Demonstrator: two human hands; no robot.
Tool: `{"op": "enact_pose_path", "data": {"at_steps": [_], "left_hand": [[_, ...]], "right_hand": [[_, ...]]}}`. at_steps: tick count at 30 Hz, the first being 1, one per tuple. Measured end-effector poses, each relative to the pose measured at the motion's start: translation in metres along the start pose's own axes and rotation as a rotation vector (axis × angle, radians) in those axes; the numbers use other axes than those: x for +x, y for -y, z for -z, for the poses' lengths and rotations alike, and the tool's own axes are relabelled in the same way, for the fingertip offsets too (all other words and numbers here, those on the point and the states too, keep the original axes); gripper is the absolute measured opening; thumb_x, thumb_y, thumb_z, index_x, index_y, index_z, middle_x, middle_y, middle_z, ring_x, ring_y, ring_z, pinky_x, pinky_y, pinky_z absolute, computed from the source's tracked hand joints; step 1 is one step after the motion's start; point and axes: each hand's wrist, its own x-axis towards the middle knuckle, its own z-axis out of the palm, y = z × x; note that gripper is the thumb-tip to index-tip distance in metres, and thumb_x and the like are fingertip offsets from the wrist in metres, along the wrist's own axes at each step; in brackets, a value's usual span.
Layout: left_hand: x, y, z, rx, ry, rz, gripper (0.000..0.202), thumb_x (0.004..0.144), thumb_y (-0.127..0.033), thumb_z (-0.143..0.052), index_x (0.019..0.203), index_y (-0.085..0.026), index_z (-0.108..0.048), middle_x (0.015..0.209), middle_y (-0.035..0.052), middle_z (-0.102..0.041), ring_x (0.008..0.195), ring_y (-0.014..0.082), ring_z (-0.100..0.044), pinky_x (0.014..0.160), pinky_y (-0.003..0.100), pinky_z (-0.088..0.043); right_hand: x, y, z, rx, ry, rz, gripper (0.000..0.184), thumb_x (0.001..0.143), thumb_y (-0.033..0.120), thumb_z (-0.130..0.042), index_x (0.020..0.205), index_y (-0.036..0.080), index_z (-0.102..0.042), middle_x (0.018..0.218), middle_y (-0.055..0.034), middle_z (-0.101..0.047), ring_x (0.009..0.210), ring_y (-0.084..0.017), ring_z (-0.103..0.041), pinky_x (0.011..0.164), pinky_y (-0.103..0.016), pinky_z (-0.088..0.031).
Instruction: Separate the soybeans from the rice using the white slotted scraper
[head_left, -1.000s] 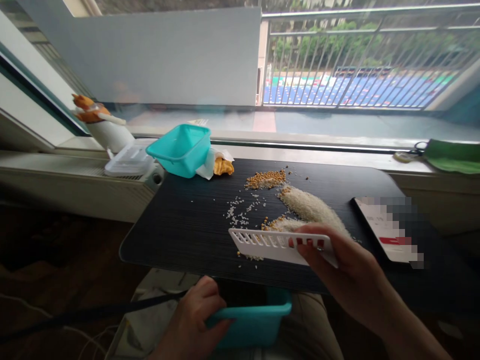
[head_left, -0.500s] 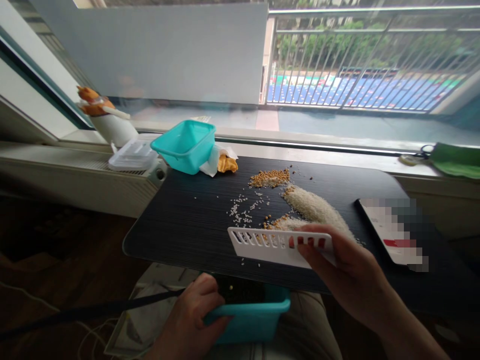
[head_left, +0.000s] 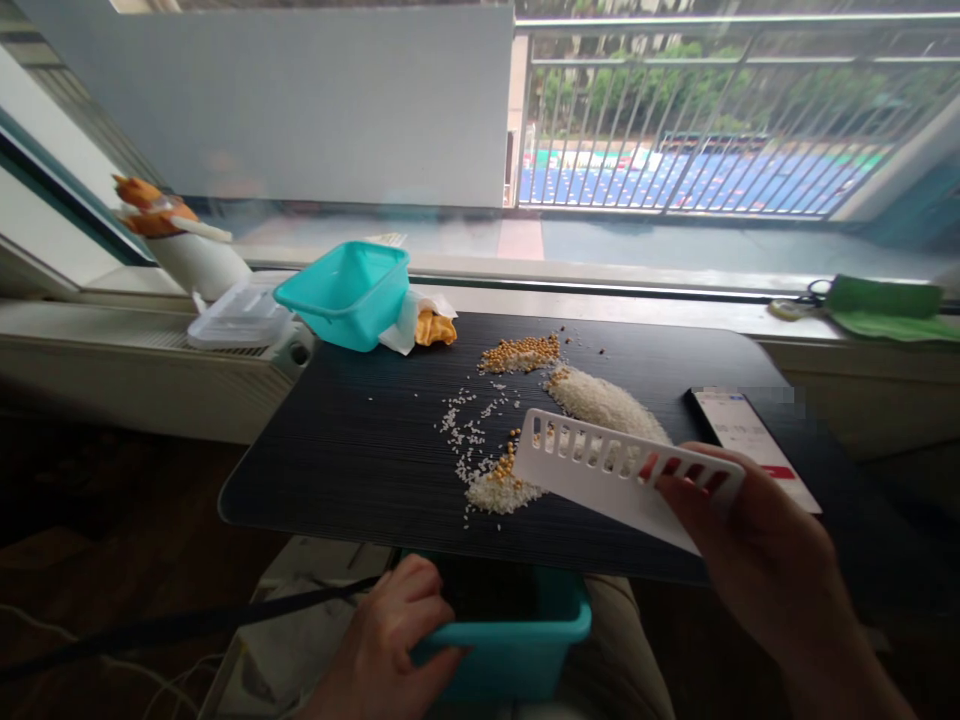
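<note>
My right hand (head_left: pixel 757 540) grips a white slotted plastic scraper (head_left: pixel 600 470) by its right end, holding it tilted above the black table (head_left: pixel 360 450). To the scraper's left, near the table's front edge, lies a small mound of white rice mixed with yellow beans (head_left: pixel 499 485). A longer heap of rice (head_left: pixel 604 400) and a patch of yellow beans (head_left: pixel 521 352) lie farther back. Below the table's front edge, my left hand (head_left: pixel 390 640) is closed on the rim of a teal plastic bin (head_left: pixel 517 645).
A second teal bin (head_left: pixel 345 295) stands tilted at the table's back left, beside a clear lidded box (head_left: pixel 240 318), a white cup with orange items (head_left: pixel 187 250) and a wrapped snack (head_left: pixel 427 325). A phone (head_left: pixel 750 440) lies at the right. Green cloth (head_left: pixel 885 305) rests on the sill.
My right hand has lifted the scraper and shifted it to the right, uncovering a small mound of rice and beans near the front edge. The left hand stays on the bin.
</note>
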Motion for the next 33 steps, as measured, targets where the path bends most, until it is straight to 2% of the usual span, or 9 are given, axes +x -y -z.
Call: {"op": "enact_pose_path", "data": {"at_steps": [5,10,13,18,25,29,33], "left_hand": [[0.002,-0.004,-0.005,-0.017,0.000,-0.023,0.017,0.070,0.000,-0.064,0.066,-0.016,-0.065,0.074,0.0042,-0.063,0.078,0.0217,-0.063,0.065,0.028,-0.051],[0.004,-0.005,-0.005,-0.029,0.000,-0.017,0.017,0.073,0.000,-0.063,0.065,-0.016,-0.064,0.074,0.0048,-0.063,0.077,0.0214,-0.062,0.065,0.028,-0.050],[0.007,-0.005,-0.006,-0.030,0.003,-0.018,0.018,0.073,0.000,-0.063,0.065,-0.016,-0.064,0.073,0.0045,-0.062,0.076,0.0211,-0.062,0.064,0.028,-0.050],[0.009,-0.007,-0.006,-0.038,0.013,-0.013,0.019,0.073,0.001,-0.063,0.065,-0.016,-0.065,0.072,0.0035,-0.062,0.075,0.0202,-0.061,0.063,0.027,-0.049],[0.011,-0.009,-0.004,-0.037,-0.002,-0.018,0.020,0.071,0.002,-0.062,0.063,-0.017,-0.063,0.070,0.0024,-0.061,0.074,0.0190,-0.061,0.061,0.026,-0.047],[0.012,-0.008,-0.005,-0.041,-0.003,-0.012,0.019,0.071,0.000,-0.063,0.063,-0.017,-0.063,0.070,0.0019,-0.061,0.073,0.0187,-0.061,0.061,0.026,-0.047],[0.012,-0.008,-0.006,-0.046,0.004,-0.003,0.019,0.072,0.000,-0.063,0.064,-0.017,-0.063,0.071,0.0025,-0.061,0.074,0.0190,-0.061,0.061,0.026,-0.048]], "right_hand": [[0.000,-0.005,-0.002,0.023,0.018,-0.024,0.018,0.091,0.037,-0.065,0.105,0.026,-0.068,0.084,0.0005,-0.078,0.071,-0.018,-0.074,0.066,-0.025,-0.061],[-0.003,0.000,0.001,0.054,0.002,-0.047,0.015,0.088,0.035,-0.067,0.100,0.027,-0.071,0.082,0.0021,-0.078,0.069,-0.016,-0.072,0.063,-0.022,-0.059],[-0.004,0.002,0.000,0.062,-0.054,-0.119,0.016,0.088,0.037,-0.067,0.100,0.026,-0.071,0.083,0.0013,-0.077,0.069,-0.016,-0.071,0.063,-0.022,-0.057],[-0.005,0.004,-0.002,0.157,-0.033,-0.215,0.022,0.085,0.041,-0.071,0.100,0.025,-0.070,0.083,0.0006,-0.077,0.074,-0.019,-0.072,0.069,-0.026,-0.059],[-0.005,0.004,0.005,0.137,-0.025,-0.227,0.027,0.084,0.046,-0.071,0.100,0.025,-0.069,0.083,-0.0034,-0.077,0.071,-0.022,-0.071,0.065,-0.031,-0.059],[-0.006,0.003,0.007,0.079,-0.032,-0.200,0.022,0.083,0.044,-0.071,0.097,0.026,-0.071,0.079,0.0006,-0.075,0.066,-0.017,-0.068,0.060,-0.025,-0.057],[-0.008,0.003,0.008,0.065,-0.029,-0.181,0.022,0.082,0.043,-0.072,0.096,0.025,-0.072,0.078,0.0007,-0.075,0.065,-0.017,-0.068,0.057,-0.023,-0.055]]}}
